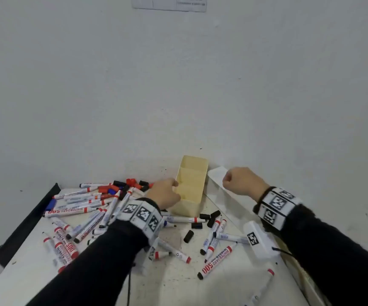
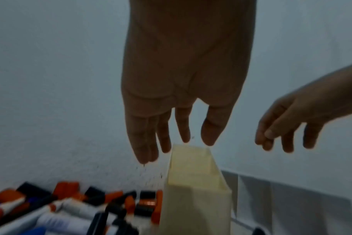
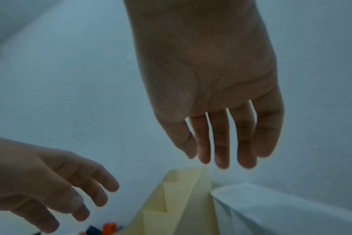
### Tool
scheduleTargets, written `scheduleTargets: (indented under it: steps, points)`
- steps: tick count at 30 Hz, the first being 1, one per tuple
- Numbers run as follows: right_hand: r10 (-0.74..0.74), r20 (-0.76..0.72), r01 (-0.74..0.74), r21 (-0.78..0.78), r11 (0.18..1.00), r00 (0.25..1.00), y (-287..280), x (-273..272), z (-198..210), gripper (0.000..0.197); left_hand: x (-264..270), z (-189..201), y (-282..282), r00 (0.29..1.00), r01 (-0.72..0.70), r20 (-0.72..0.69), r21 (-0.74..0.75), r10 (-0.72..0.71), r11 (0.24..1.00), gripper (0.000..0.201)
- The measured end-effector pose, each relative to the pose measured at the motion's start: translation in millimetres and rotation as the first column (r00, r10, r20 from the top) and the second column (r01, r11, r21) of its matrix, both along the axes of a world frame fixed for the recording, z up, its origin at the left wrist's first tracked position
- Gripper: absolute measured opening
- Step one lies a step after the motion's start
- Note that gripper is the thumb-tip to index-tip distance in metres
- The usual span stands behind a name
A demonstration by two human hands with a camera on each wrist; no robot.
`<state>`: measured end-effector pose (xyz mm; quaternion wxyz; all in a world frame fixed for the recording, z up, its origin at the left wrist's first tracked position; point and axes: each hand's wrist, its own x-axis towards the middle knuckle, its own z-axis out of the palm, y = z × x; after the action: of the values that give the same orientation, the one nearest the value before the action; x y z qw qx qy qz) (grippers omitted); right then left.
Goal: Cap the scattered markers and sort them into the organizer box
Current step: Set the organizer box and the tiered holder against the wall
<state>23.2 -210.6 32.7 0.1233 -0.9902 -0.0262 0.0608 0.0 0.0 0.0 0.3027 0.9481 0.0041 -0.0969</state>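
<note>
A pale yellow organizer box (image 1: 187, 208) with dividers stands against the wall; the compartments I can see hold nothing. My left hand (image 1: 164, 193) hovers at its left rim, fingers straight and relaxed, holding nothing (image 2: 171, 139). My right hand (image 1: 239, 181) hangs to the right of the box, also holding nothing, its fingers loosely extended (image 3: 221, 151). Several white whiteboard markers (image 1: 85, 208) lie in a pile to the left. More markers (image 1: 216, 259) are scattered in front of the box. Loose black caps (image 1: 188, 236) and red caps (image 1: 132, 182) lie among them.
A white tray or lid (image 1: 217, 175) leans by the wall under my right hand. A white tagged device (image 1: 258, 241) with a cable sits at the right. A black strip (image 1: 24, 221) borders the table's left edge. The wall is close behind the box.
</note>
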Motion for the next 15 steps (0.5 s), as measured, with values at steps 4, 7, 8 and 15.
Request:
scheduleTargets:
  steps: [4,7,8,15]
  points:
    - [-0.114,-0.021,0.11,-0.142,0.984,0.993,6.6,30.6,-24.0,0.037,24.3,-25.2,-12.5,0.999,0.001,-0.045,0.118,0.004,0.993,0.062]
    - [-0.11,-0.044,0.095,-0.252,0.963,0.993,5.3,45.8,-43.3,0.043,39.0,-39.0,-20.3,0.997,-0.006,-0.071,0.161,0.018,0.987,0.065]
    - [-0.101,-0.049,0.083,-0.281,0.956,0.994,4.5,47.5,-46.6,0.046,40.8,-40.3,-22.8,0.998,-0.011,-0.062,0.173,0.022,0.985,0.064]
    - [-0.032,0.004,0.031,-0.325,0.945,0.999,5.8,56.1,-56.8,0.037,48.8,-46.5,-31.0,0.999,-0.032,-0.004,0.175,0.033,0.984,0.054]
